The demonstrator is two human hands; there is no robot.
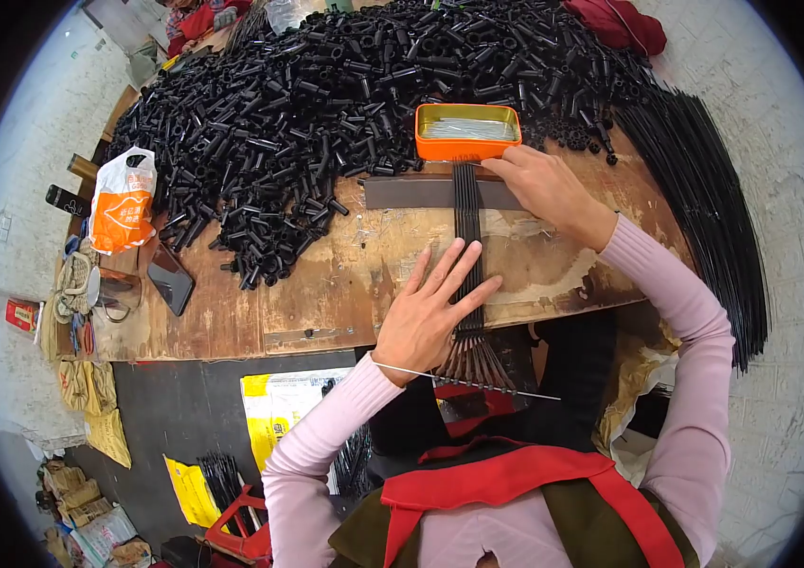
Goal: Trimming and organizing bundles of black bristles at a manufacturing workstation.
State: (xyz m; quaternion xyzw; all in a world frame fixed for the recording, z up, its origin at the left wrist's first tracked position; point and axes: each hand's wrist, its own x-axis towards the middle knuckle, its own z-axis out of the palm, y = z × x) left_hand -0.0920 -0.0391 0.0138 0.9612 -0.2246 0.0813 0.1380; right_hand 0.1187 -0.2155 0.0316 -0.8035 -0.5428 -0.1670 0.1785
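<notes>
Worn wooden table (345, 284) mid-frame; big heap of short black plastic tubes (326, 104) fills upper half. Long black rod bundle (705, 208) at right edge. Row of thin black rods (467, 237) at centre, crossing grey flat bar (402, 192). Left hand (430, 308) open, fingers spread, pressing rods. Right hand (544, 185) flat on bar. Orange rectangular tin (467, 131) holds thin metal pins, above bar. Orange-white plastic bag (123, 201) at left.

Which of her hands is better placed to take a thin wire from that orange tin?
The right hand, probably: it rests at the top of the black rods, just below the orange tin. The left hand lies flat on the rods, farther down.
</notes>
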